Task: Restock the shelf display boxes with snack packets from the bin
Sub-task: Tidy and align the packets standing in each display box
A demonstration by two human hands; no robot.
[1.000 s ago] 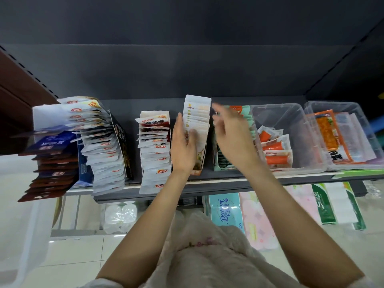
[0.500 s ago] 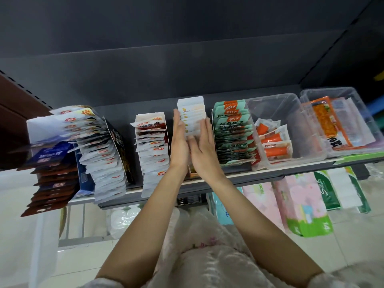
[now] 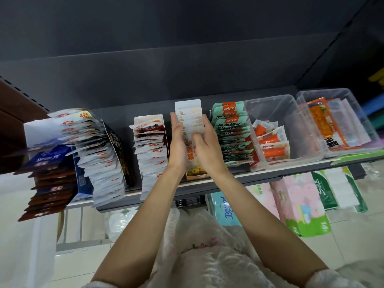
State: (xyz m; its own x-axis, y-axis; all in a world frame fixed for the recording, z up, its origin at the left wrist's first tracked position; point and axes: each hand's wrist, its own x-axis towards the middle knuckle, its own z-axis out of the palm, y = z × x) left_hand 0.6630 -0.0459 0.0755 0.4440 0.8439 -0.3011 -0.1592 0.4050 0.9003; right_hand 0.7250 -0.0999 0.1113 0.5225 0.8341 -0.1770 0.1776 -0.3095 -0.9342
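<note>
The straight fingers [image 3: 176, 125] of the left hand [image 3: 176, 146] lie flat against the left edge of a row of thin white foil snack packets with yellow and orange print [image 3: 190, 121], while the right hand [image 3: 207, 146] presses the opposite edge, its fingers lightly bent against the packets' side rather than wrapped round them; neither hand pinches anything. The row stands upright in a narrow orange-fronted cardboard display box [image 3: 195, 175] on the dark grey metal shelf [image 3: 259, 175], between a white box of red-and-white sachets [image 3: 150, 146] and a row of mint-green packets with orange tops [image 3: 232, 132]. These packets look light, flat and slick, so singly they would slide and fan apart; squeezed together from both edges they should behave like one stiff block. Holding them by the side edges, palms opposed, seems safest, since pressure on the faces could crush soft contents. To the right stand clear plastic tubs [image 3: 291, 129] holding orange sausage packs [image 3: 272, 151].
</note>
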